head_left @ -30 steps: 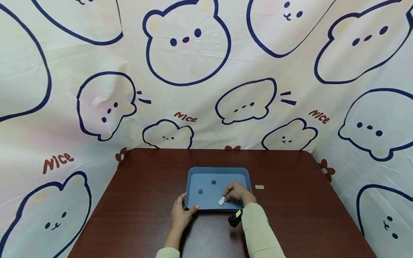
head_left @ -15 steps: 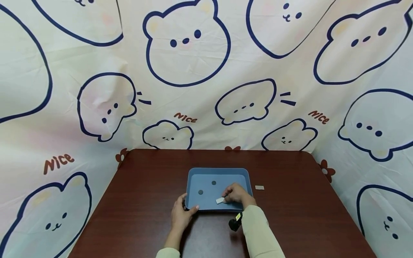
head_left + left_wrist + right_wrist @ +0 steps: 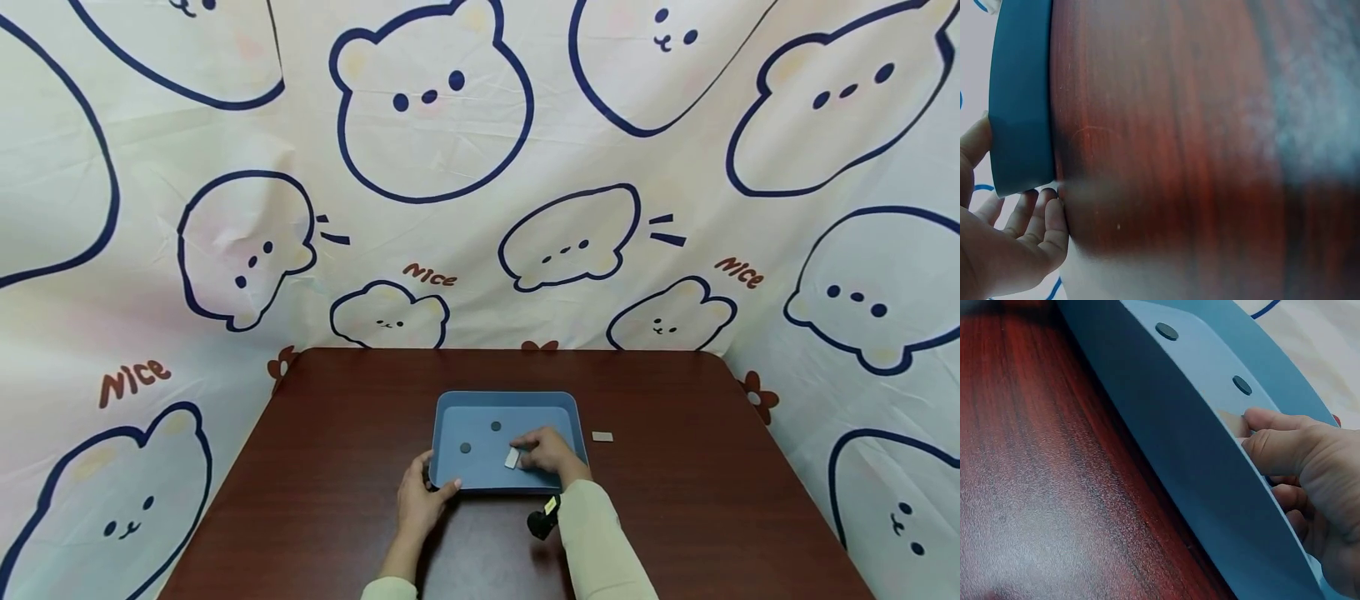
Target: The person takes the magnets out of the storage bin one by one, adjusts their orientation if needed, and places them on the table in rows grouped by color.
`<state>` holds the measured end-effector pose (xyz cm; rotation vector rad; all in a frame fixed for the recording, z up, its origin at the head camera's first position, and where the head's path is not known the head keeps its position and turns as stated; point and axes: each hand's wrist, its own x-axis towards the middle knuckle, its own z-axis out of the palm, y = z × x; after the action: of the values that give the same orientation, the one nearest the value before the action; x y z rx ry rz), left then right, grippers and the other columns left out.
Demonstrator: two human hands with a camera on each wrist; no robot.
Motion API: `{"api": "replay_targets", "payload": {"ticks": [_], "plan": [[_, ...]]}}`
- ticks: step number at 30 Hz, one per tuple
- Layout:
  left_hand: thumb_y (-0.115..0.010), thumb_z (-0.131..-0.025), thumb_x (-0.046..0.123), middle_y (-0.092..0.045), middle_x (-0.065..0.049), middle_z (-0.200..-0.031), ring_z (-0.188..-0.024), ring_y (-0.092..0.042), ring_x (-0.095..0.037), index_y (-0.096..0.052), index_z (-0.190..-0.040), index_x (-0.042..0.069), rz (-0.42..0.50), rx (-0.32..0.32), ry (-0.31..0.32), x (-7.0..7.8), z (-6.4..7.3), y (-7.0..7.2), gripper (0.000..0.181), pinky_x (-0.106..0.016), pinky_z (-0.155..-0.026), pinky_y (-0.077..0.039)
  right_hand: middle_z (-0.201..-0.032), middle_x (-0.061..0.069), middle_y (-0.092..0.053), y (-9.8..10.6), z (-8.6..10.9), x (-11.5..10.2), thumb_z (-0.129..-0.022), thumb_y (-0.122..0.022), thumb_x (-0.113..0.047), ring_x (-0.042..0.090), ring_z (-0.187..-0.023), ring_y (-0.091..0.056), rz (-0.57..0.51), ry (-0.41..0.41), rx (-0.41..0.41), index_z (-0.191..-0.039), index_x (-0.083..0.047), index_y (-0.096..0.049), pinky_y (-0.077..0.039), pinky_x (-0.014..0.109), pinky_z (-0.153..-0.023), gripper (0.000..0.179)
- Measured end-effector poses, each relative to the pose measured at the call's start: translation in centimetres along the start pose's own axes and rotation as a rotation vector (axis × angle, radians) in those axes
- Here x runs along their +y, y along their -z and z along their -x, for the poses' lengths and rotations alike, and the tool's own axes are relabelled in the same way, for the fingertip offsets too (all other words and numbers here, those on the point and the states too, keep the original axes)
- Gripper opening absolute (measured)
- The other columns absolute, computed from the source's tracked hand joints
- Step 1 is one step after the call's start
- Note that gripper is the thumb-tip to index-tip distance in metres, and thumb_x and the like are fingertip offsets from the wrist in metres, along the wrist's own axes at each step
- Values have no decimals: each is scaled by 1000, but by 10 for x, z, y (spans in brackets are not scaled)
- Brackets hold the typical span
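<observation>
Here we see the right hand point(image 3: 551, 454) pinching a small pale tile point(image 3: 512, 458) between thumb and fingers, nipped down to its thickness, over the middle of the blue tray point(image 3: 506, 399), whose near left corner the left hand point(image 3: 420, 497) grips. Also inside the tray, we find one dark disc point(image 3: 466, 447) toward its left wall and another disc point(image 3: 496, 426) farther back, while from the right wrist the tray's near wall partly hides the tile. Beyond the tray's right wall, a second tile point(image 3: 602, 437) lies flat on the brown table point(image 3: 675, 517).
</observation>
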<state>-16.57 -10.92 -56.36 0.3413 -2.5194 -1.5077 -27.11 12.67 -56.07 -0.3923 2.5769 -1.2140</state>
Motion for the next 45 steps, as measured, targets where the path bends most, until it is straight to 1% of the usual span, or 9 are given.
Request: {"api": "replay_targets", "payload": {"ticks": [3, 9, 13, 16, 19, 28, 37, 41, 45], "plan": [[-81, -73, 21, -51, -19, -119, -100, -53, -38, -49, -132, 7, 6, 6, -4, 0, 1, 0, 69, -48, -77, -45, -100, 7, -66, -2, 0, -1, -69, -76, 1, 21, -88, -56, 22, 12, 5, -99, -10, -75, -46, 32, -69, 32], [-82, -73, 21, -52, -19, -119, -100, -53, -37, -49, -131, 7, 11, 11, 10, 0, 0, 1, 69, -48, -78, -45, -77, -1, -59, -5, -1, -1, -69, -79, -2, 15, -65, -43, 8, -7, 39, -85, -9, -74, -38, 29, -57, 18], [-82, -72, 22, -52, -18, -118, -100, -53, -37, -49, -132, 8, 0, 8, 20, -1, -1, 1, 69, -48, -77, -45, -82, 1, -62, -5, -1, -2, -69, -80, -5, 15, -71, -47, 17, -20, 33, -89, -10, -74, -40, 30, -60, 22], [-82, -73, 22, -51, -18, -119, -100, -53, -37, -49, -132, 9, 1, 1, 22, -2, 0, 1, 69, -48, -77, -45, -93, 4, -67, -5, 1, -6, -69, -80, -4, 18, -82, -55, 27, 10, 8, -97, -10, -75, -45, 32, -68, 28], [-81, -73, 22, -51, -18, -121, -100, -53, -37, -49, -132, 9, 4, -2, 21, -4, 1, 1, 69, -48, -77, -45, -94, 4, -68, -5, 3, -10, -70, -79, -2, 20, -89, -58, 33, 32, -10, -95, -10, -76, -47, 33, -72, 26], [-81, -73, 21, -52, -18, -118, -99, -53, -36, -49, -132, 9, 8, 6, 10, -3, 0, 0, 68, -48, -76, -45, -77, -2, -61, -7, -2, -10, -68, -80, -2, 14, -68, -51, 28, -33, 18, -80, -9, -72, -44, 31, -62, 16], [-81, -73, 21, -51, -17, -120, -98, -52, -32, -50, -133, 10, 0, -5, 17, -1, -1, 0, 68, -47, -76, -44, -63, -3, -57, -4, -3, -7, -70, -79, -4, 13, -56, -45, 57, 3, 9, -66, -8, -66, -40, 29, -52, 14], [-81, -74, 23, -51, -17, -119, -97, -52, -32, -50, -133, 9, -27, -18, 5, 0, -3, -1, 68, -46, -75, -44, -66, -4, -59, -3, -3, -5, -73, -76, -4, 13, -58, -46, 26, 14, 14, -69, -6, -69, -41, 28, -54, 9], [-81, -73, 22, -52, -18, -117, -95, -52, -30, -50, -133, 9, -30, -20, 9, -1, -4, -1, 69, -46, -75, -43, -73, -2, -61, -1, -2, -4, -76, -75, -5, 14, -63, -49, -61, 2, 24, -75, -5, -70, -42, 30, -56, 4]]}}
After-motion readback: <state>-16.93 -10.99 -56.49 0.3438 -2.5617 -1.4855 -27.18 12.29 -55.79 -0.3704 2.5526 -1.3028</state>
